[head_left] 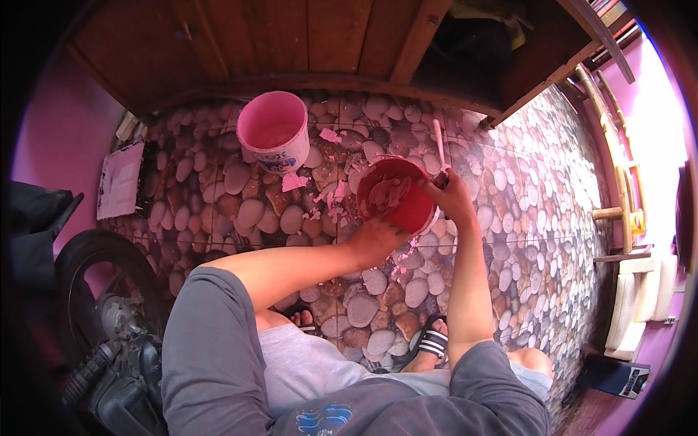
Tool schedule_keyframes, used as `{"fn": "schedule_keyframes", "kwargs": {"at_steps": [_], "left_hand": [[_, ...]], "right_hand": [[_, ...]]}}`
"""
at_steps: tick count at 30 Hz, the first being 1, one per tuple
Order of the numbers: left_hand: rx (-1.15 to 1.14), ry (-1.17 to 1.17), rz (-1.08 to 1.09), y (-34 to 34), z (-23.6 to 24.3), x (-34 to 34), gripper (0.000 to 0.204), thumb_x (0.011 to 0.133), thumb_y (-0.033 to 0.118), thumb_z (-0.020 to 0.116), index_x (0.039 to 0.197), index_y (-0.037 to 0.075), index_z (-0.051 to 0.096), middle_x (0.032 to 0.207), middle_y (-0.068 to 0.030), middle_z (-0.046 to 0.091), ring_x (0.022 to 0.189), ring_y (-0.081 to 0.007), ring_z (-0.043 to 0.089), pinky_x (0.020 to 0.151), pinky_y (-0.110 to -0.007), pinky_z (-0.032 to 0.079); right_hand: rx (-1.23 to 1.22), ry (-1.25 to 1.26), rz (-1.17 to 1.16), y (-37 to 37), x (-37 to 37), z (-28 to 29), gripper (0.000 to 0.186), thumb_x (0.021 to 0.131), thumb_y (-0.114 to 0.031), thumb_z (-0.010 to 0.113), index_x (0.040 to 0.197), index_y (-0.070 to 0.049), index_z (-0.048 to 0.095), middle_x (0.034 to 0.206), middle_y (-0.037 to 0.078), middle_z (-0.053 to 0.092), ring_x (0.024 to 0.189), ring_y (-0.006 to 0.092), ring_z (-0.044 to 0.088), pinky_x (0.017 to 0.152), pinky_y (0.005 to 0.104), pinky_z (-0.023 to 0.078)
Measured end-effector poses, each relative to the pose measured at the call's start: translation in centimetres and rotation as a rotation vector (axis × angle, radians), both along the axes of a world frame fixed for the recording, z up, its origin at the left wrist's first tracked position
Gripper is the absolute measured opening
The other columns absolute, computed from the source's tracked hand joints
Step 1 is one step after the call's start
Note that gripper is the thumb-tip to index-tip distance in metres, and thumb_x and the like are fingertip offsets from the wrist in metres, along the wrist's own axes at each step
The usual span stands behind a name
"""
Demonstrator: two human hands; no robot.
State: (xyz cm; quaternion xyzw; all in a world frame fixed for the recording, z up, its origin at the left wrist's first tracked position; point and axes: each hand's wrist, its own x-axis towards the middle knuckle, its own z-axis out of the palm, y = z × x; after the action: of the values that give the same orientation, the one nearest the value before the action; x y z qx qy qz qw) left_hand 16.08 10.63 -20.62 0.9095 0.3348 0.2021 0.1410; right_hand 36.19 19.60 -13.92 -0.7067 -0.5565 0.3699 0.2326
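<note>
A red bucket [411, 208] is tilted with its mouth toward me, and crumpled pink paint peelings [389, 192] lie inside. My left hand [376, 240] is closed at its near rim; some of its fingertips are hidden. On the right side, my right hand [452, 196] grips the rim with its fingers bent. A thin pale pink stick [439, 145] rises just beyond the right fingers; whether that hand touches it I cannot tell. Farther left stands a white bucket [280, 160], upright, its inside coated pink. Pink flakes [294, 181] are scattered on the floor between the buckets.
The pebble-patterned tile floor [502, 218] spreads around my sandalled feet. A wooden cabinet [291, 43] runs along the far side. At left are a motorcycle wheel [76, 291] and a pink-smeared white tray [121, 180]. Bamboo furniture [616, 156] stands at right.
</note>
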Motion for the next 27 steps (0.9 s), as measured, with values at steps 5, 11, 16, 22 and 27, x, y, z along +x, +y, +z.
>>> {"fn": "schedule_keyframes", "kwargs": {"at_steps": [5,11,16,22,27], "left_hand": [[0.127,-0.044,0.018,0.1,0.4,-1.2,0.030,0.079,0.011,0.055,0.108,0.007,0.060,0.101,-0.0103,0.064,0.102,-0.0293,0.061,0.085,-0.042,0.048],[-0.035,0.026,0.110,1.5,1.8,-2.0,0.031,0.078,0.010,0.058,0.109,0.003,0.058,0.104,-0.0154,0.062,0.102,-0.0327,0.058,0.094,-0.045,0.043],[-0.019,-0.224,0.256,1.8,-0.1,-1.6,0.042,0.078,0.007,0.065,0.118,0.002,0.055,0.107,-0.0188,0.060,0.107,-0.0389,0.056,0.099,-0.050,0.040],[-0.107,-0.195,0.351,2.7,-0.6,-2.7,0.039,0.081,0.009,0.064,0.118,0.001,0.053,0.113,-0.0213,0.058,0.113,-0.0387,0.052,0.105,-0.055,0.032],[0.247,-0.542,0.418,4.1,3.2,-2.7,0.024,0.085,0.009,0.061,0.108,0.003,0.054,0.104,-0.0199,0.060,0.106,-0.0372,0.055,0.106,-0.053,0.031]], "right_hand": [[0.270,-0.144,0.166,-0.6,-1.3,1.0,0.031,0.072,-0.022,0.072,0.083,0.001,0.055,0.072,0.009,0.057,0.068,0.0163,0.054,0.063,0.0353,0.045],[0.402,-0.193,0.117,-0.4,-2.3,3.4,0.034,0.070,-0.023,0.072,0.084,0.005,0.059,0.076,0.021,0.064,0.071,0.0337,0.063,0.066,0.0405,0.048],[0.262,-0.124,-0.044,0.0,-3.1,-2.4,0.035,0.069,-0.027,0.074,0.077,0.004,0.059,0.067,0.017,0.063,0.062,0.0255,0.060,0.062,0.0394,0.048],[0.330,-0.041,-0.162,-1.1,-6.4,-0.6,0.034,0.069,-0.026,0.074,0.072,0.003,0.056,0.062,0.012,0.060,0.058,0.0196,0.056,0.059,0.0358,0.046],[0.422,0.053,-0.141,0.5,-5.6,2.7,0.045,0.079,-0.038,0.079,0.067,-0.002,0.053,0.061,0.006,0.061,0.051,0.0141,0.050,0.051,0.0321,0.041]]}}
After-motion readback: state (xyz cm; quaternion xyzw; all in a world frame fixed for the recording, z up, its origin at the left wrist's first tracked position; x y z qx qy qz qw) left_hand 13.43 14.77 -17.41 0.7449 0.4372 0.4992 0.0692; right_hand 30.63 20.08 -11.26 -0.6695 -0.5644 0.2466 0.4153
